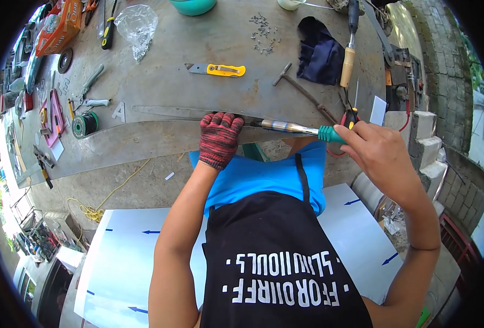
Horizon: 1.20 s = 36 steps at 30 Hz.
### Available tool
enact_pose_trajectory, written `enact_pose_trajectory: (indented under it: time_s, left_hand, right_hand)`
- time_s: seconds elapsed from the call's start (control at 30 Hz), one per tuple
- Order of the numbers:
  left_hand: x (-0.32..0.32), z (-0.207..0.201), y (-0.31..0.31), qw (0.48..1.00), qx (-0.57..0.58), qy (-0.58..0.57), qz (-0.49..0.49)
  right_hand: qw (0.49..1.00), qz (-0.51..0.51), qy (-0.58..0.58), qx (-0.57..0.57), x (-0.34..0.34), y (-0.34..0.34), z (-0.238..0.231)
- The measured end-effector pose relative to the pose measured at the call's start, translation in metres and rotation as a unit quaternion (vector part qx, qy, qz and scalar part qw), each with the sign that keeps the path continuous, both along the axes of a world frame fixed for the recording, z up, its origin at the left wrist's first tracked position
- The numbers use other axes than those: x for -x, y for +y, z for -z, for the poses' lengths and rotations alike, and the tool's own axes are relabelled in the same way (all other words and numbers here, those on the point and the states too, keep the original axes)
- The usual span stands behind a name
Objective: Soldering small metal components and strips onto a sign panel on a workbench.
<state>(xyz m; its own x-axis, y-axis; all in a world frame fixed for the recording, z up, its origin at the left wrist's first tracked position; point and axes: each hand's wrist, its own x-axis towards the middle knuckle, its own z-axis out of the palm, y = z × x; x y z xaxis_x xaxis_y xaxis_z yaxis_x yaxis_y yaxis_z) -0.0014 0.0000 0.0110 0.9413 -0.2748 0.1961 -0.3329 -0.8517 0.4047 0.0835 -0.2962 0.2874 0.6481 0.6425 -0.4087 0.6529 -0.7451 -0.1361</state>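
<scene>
My left hand [218, 139], in a red and black knit glove, is at the near edge of the metal table [171, 60]. Its fingers curl over a long, thin grey metal strip [163, 112] that lies along that edge; the part beneath them is hidden. Bare, my right hand [374, 150] grips the green handle of a soldering iron [291, 127]. The iron's metal barrel points left, its tip close beside the gloved fingers. Whether the tip touches the strip I cannot tell. Beyond it lies a small hammer [307, 95].
A yellow utility knife [225, 70], small metal pieces [262, 35] and a dark cloth [319, 54] lie farther back. At left are a solder spool [85, 124], a metal letter [119, 112], a plastic bag [137, 27] and pliers. Cutters [350, 116] lie near my right hand.
</scene>
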Motion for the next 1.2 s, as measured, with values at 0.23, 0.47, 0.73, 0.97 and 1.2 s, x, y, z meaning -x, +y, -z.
enact_pose_trajectory:
  time_s: [0.23,0.47,0.73,0.97,1.2]
  left_hand:
    - [0.001,0.001,0.001,1.0,-0.007,0.026,0.002]
    - [0.0,0.001,0.0,1.0,-0.01,0.027,0.003]
    - [0.001,0.0,0.0,1.0,-0.013,0.024,0.003]
    - [0.0,0.0,0.0,1.0,-0.008,0.025,0.003]
    - [0.001,0.001,0.001,1.0,-0.012,0.027,0.001]
  right_hand:
    - [1.0,-0.007,0.006,0.014,-0.007,0.007,-0.006]
    - [1.0,-0.015,0.01,0.014,-0.012,0.01,-0.007]
    - [0.999,-0.029,0.007,0.015,-0.013,0.011,-0.007]
    - [0.998,-0.025,0.009,0.053,-0.015,0.019,-0.01]
    - [0.993,-0.061,-0.001,0.1,-0.022,0.025,-0.008]
